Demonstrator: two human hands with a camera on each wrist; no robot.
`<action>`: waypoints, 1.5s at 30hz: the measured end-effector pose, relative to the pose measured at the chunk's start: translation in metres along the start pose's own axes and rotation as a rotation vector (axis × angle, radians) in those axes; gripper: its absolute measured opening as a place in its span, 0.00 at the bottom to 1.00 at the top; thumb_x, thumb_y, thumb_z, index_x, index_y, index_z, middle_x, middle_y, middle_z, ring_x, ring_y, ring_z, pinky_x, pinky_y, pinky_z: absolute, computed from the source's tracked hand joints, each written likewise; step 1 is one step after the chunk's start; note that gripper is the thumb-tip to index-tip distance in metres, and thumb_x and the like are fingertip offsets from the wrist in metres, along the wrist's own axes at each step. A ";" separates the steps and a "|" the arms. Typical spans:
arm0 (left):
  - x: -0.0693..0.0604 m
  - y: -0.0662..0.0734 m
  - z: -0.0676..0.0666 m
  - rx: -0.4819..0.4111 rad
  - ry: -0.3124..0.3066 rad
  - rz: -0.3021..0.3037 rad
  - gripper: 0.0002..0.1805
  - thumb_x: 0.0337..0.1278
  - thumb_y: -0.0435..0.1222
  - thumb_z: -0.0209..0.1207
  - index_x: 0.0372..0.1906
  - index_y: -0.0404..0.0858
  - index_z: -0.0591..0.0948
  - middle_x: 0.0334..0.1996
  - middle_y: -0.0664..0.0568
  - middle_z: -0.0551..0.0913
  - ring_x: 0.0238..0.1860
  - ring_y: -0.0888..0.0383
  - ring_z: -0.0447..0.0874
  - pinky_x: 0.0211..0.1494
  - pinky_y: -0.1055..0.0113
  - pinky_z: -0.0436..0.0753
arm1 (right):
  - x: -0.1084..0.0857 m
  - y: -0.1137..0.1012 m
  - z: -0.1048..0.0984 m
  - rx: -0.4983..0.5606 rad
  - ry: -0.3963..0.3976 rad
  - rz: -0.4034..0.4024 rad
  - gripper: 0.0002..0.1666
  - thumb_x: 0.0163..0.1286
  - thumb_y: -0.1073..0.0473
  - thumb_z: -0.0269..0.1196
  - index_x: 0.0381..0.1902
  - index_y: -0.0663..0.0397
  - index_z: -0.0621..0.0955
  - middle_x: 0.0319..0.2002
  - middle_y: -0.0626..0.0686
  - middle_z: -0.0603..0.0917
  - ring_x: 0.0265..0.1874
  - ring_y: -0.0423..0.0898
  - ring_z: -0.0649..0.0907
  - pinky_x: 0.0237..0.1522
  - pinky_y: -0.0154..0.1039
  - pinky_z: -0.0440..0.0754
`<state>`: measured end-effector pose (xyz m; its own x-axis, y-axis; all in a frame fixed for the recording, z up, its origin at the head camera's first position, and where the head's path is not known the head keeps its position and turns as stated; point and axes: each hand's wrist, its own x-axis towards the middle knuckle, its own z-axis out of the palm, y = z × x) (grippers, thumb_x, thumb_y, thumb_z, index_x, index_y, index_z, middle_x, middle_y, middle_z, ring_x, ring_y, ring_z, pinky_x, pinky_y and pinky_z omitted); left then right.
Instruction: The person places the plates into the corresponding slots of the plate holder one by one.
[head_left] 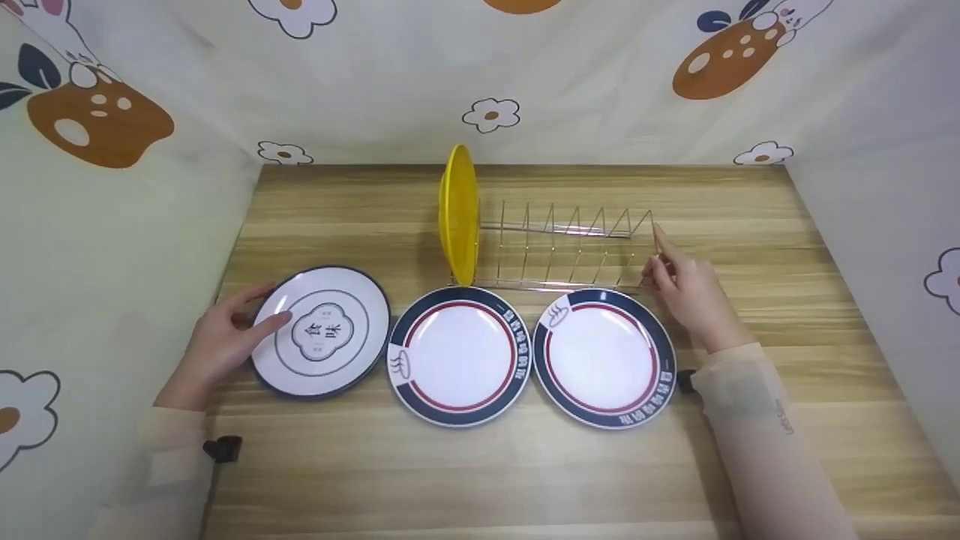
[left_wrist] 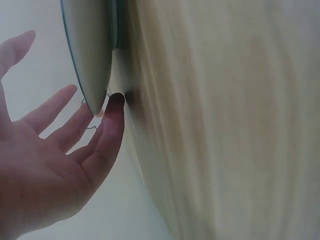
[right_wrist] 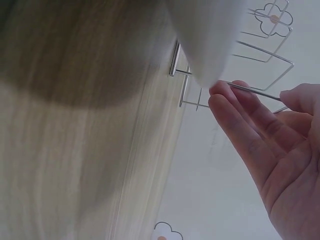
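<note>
A white plate with a dark blue rim (head_left: 360, 322) and printed characters lies at the left of the table. My left hand (head_left: 217, 345) is at its left edge, thumb over the top face; in the left wrist view the hand's (left_wrist: 60, 155) fingers are spread loosely around the plate's edge (left_wrist: 90, 60). At the back, a wire dish rack (head_left: 555, 286) holds a yellow plate (head_left: 459, 217) upright in its left end. My right hand (head_left: 690, 292) pinches the rack's right end wire, as the right wrist view shows with thumb and fingers on the wire (right_wrist: 260, 92).
Two white plates with navy rims and red rings lie in front of the rack, a middle plate (head_left: 459, 356) and a right plate (head_left: 604, 358). Patterned cloth (head_left: 390, 90) walls the wooden table (head_left: 480, 487) at back and sides.
</note>
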<state>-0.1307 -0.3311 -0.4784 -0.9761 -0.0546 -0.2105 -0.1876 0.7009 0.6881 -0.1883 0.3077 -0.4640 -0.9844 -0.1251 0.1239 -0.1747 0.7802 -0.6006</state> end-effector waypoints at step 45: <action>-0.003 -0.030 -0.011 -0.390 -0.092 -0.025 0.39 0.62 0.25 0.63 0.78 0.34 0.64 0.70 0.37 0.68 0.46 0.73 0.85 0.45 0.59 0.92 | 0.001 0.002 0.000 0.000 -0.003 0.004 0.35 0.83 0.59 0.51 0.83 0.47 0.57 0.39 0.59 0.90 0.37 0.52 0.88 0.46 0.51 0.87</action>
<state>-0.1237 -0.3598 -0.4913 -0.9599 0.0081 -0.2801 -0.2566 0.3768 0.8900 -0.1893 0.3086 -0.4652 -0.9852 -0.1233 0.1192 -0.1704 0.7808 -0.6011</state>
